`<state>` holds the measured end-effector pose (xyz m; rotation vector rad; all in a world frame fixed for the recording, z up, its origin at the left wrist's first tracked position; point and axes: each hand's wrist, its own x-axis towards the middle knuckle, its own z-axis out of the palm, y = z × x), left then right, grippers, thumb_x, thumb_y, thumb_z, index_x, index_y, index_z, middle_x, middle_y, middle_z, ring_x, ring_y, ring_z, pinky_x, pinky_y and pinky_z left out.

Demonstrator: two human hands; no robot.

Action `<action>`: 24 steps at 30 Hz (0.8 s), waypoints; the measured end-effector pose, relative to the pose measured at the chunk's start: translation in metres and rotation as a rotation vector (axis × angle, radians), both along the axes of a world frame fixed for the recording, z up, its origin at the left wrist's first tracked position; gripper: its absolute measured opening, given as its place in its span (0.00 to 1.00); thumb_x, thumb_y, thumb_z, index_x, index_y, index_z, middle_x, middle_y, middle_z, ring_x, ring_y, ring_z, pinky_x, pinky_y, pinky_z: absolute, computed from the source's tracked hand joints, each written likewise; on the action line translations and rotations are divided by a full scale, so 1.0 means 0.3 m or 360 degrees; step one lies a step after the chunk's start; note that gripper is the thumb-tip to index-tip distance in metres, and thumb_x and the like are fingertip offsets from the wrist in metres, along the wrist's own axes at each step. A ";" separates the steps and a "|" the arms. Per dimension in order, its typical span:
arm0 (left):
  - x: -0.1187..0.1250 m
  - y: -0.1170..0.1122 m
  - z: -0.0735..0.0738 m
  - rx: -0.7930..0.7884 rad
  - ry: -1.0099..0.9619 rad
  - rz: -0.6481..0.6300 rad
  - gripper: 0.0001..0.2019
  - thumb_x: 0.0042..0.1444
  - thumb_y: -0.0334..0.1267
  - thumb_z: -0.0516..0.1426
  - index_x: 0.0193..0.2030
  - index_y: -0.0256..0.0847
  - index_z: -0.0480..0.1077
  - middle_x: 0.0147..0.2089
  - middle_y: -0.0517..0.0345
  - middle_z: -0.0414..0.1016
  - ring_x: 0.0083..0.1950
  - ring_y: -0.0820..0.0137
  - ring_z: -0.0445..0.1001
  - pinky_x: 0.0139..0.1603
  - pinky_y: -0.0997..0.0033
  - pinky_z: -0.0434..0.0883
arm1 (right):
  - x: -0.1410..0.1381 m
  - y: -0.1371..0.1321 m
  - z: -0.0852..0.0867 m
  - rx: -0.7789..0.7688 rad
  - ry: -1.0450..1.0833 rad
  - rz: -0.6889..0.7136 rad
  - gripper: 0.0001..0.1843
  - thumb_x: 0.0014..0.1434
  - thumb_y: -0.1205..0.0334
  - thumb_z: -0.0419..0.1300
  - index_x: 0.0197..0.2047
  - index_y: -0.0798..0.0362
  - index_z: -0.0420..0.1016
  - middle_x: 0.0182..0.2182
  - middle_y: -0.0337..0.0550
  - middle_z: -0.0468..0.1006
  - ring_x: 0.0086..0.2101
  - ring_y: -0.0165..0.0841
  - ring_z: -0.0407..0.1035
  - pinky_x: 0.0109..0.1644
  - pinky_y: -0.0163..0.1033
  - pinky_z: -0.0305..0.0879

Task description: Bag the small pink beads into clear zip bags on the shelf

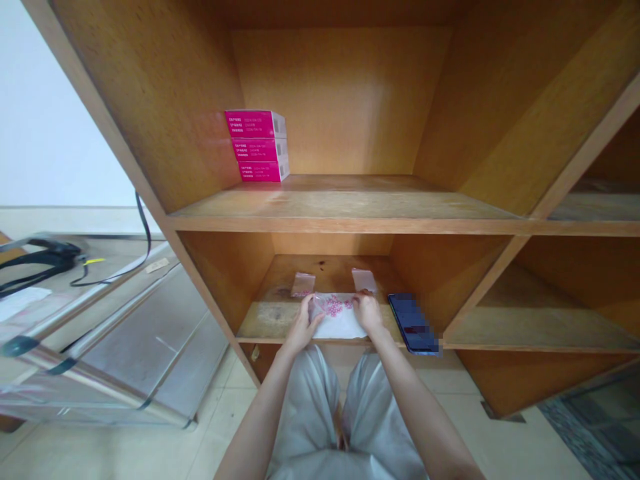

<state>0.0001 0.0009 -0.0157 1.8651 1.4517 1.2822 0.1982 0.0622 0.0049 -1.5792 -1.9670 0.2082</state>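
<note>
On the lower shelf of a wooden cabinet, a clear plastic bag (333, 310) holding small pink beads lies on a white sheet (340, 325). My left hand (303, 325) pinches the bag's left end, and my right hand (369, 313) grips its right edge. Just beyond my hands lie two small plastic bags, a pinkish one (303, 284) and a paler one (364, 281). A smartphone (413, 323) lies to the right of my right hand, with part of it blurred out.
Several magenta boxes (256, 147) stand stacked on the upper shelf (340, 203). The cabinet's side compartments open to the right. To the left stands a transparent plastic-wrapped panel (145, 347) with black straps and a cable on it. The floor is pale tile.
</note>
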 end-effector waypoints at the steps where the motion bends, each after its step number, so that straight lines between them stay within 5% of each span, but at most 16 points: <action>1: 0.001 -0.001 0.002 0.0005 -0.0006 -0.0002 0.26 0.54 0.43 0.51 0.58 0.42 0.47 0.58 0.48 0.56 0.59 0.65 0.55 0.59 0.60 0.53 | -0.005 -0.005 0.007 0.0060 0.0111 0.0014 0.11 0.52 0.70 0.50 0.29 0.59 0.74 0.31 0.52 0.75 0.33 0.34 0.69 0.40 0.35 0.61; 8: -0.001 0.003 0.001 0.0014 0.0000 -0.0032 0.26 0.54 0.42 0.51 0.58 0.42 0.48 0.58 0.47 0.56 0.59 0.64 0.56 0.59 0.59 0.54 | -0.108 -0.077 0.108 0.0258 0.0897 0.0302 0.08 0.53 0.63 0.52 0.33 0.55 0.70 0.32 0.44 0.74 0.36 0.32 0.67 0.42 0.37 0.62; 15: -0.002 0.011 -0.010 0.0046 -0.0009 -0.0053 0.26 0.54 0.43 0.51 0.58 0.41 0.48 0.58 0.46 0.56 0.59 0.63 0.56 0.58 0.58 0.54 | -0.173 -0.120 0.148 0.0264 0.0723 0.0637 0.12 0.57 0.61 0.51 0.29 0.53 0.73 0.34 0.45 0.74 0.40 0.32 0.65 0.47 0.39 0.58; 24: -0.003 0.008 -0.007 0.0024 -0.0008 -0.0019 0.27 0.54 0.42 0.51 0.58 0.42 0.47 0.58 0.47 0.56 0.59 0.64 0.56 0.58 0.58 0.54 | -0.070 -0.056 0.057 0.0211 0.0520 0.0235 0.14 0.53 0.70 0.49 0.40 0.56 0.73 0.40 0.48 0.73 0.44 0.34 0.64 0.50 0.41 0.58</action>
